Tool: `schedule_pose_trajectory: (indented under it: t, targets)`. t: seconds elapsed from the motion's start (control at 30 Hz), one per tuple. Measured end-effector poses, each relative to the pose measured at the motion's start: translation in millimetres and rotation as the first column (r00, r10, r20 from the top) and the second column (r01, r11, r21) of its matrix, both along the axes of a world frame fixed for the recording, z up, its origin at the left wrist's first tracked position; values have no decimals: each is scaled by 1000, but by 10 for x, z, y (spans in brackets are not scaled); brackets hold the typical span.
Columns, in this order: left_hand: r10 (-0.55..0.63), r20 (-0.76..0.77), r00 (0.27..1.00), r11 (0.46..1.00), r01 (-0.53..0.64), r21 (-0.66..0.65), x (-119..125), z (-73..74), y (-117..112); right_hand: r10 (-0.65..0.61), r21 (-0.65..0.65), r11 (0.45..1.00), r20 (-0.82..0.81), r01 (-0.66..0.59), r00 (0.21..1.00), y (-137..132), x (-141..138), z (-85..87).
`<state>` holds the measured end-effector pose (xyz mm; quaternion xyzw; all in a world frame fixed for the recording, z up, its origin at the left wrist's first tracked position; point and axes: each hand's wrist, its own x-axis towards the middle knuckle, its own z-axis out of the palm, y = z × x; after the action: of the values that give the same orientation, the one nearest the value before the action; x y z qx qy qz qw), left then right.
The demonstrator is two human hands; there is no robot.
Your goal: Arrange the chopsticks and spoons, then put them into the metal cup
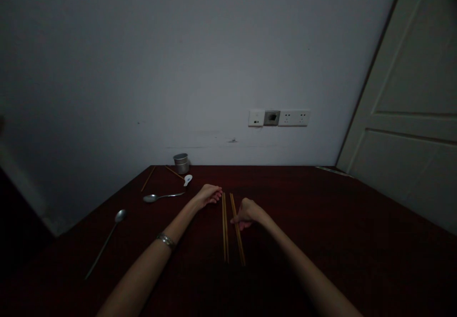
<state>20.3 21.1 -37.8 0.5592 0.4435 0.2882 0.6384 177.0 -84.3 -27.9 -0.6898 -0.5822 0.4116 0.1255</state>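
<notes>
Two pairs of chopsticks lie lengthwise in front of me on the dark red table. Beside the upper end of the left pair of chopsticks (225,231) is my left hand (210,194), its fingers curled in and nothing visible inside them. Whether its fingertips touch those sticks I cannot tell. My right hand (246,213) pinches the right pair of chopsticks (238,236) near the middle, thumb and fingers closed around them. This pair slants slightly, its upper end toward the left pair. A metal bracelet circles my left wrist.
Left of my hands lie a metal spoon (152,198), a long-handled spoon (119,216) and a white spoon (187,179). A metal cup (181,163) stands by the wall, with loose chopsticks (148,179) nearby. Wall sockets (293,118) are above the table; a door (410,117) is at right.
</notes>
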Motion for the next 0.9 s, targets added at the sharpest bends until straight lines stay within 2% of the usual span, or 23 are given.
schedule_pose_trajectory:
  t: [0.17, 0.3, 0.37, 0.47, 0.6, 0.67, 0.73, 0.83, 0.9]
  targets:
    - [22, 26, 999, 1000, -21, -12, 3, 16, -30, 36, -76, 996, -58, -40, 998, 9, 35, 54]
    - [75, 105, 992, 997, -74, -13, -19, 115, -40, 44, -100, 993, -117, -56, 992, 88, 125, 137]
    - [79, 143, 987, 997, -82, 15, -52, 222, -25, 29, -56, 998, -136, -37, 990, 149, 153, 203]
    - [52, 234, 971, 989, -82, 119, -142, 457, 33, 18, 68, 998, -163, -7, 987, 262, 130, 337]
    - [72, 289, 955, 958, -148, 248, -389, 796, 211, 58, 263, 965, -134, -21, 989, 489, -18, 525]
    - [165, 276, 947, 918, -249, 309, -591, 911, 358, 106, 353, 934, -109, -61, 988, 642, -127, 602]
    - [281, 269, 921, 846, -370, 383, -848, 960, 538, 177, 404, 905, -67, -136, 982, 808, -257, 666]
    - [474, 171, 864, 734, -495, 464, -1300, 908, 832, 243, 464, 849, 79, -251, 967, 1044, -492, 749]
    - [616, -32, 787, 691, -521, 501, -1610, 818, 1007, 209, 542, 789, 208, -290, 956, 1176, -678, 795]
